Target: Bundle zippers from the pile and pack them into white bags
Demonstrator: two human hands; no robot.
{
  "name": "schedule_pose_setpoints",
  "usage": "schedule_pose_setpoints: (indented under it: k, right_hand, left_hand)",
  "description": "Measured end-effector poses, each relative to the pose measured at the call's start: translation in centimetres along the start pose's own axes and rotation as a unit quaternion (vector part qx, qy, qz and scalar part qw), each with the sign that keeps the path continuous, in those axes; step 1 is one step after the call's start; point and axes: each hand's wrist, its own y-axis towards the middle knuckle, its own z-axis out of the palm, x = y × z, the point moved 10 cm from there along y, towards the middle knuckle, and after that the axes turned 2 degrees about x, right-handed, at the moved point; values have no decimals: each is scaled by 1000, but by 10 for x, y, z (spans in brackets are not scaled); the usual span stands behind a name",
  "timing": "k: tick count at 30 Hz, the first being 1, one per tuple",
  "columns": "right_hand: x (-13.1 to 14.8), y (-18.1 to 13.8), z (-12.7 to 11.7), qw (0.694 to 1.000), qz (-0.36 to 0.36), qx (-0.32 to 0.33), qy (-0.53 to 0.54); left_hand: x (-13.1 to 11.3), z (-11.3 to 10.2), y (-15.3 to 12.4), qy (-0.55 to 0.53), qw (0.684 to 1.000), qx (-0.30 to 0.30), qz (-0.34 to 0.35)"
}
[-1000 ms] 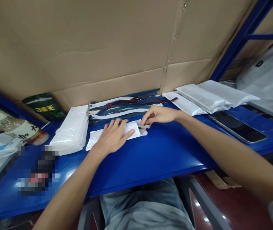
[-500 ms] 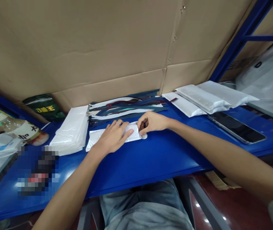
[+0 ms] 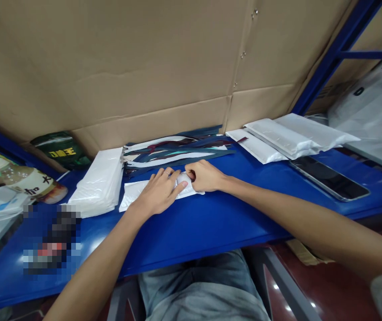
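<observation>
A white padded envelope (image 3: 132, 192) lies flat on the blue table in front of me, its long side running left to right. My left hand (image 3: 159, 191) rests on the middle of it, fingers stretched out and a ring on one of them. At the envelope's right part, my right hand (image 3: 204, 175) is closed, with curled fingers at its upper side. Its fingertips are partly hidden, and a strip of the envelope shows between the two hands. Behind them lies a bundle of zippers (image 3: 177, 149) in dark blue, white and dark red.
To the left are a stack of flat white envelopes (image 3: 95, 180), a drink bottle (image 3: 30, 178), a dark green packet (image 3: 60, 149) and a blurred dark object (image 3: 53, 240). Filled envelopes (image 3: 283, 133) and a phone (image 3: 330, 178) lie right. Cardboard (image 3: 144, 58) walls the back.
My right hand has moved a little left along the envelope, and its fingers are curled tighter. The end flap lies flatter. My left hand has stayed in place.
</observation>
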Motion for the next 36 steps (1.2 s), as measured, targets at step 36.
schedule_pose_setpoints:
  k: [36]
  right_hand:
    - [-24, -11, 2, 968, 31, 197, 150]
  left_hand:
    - [-1, 30, -1, 5, 998, -11, -66]
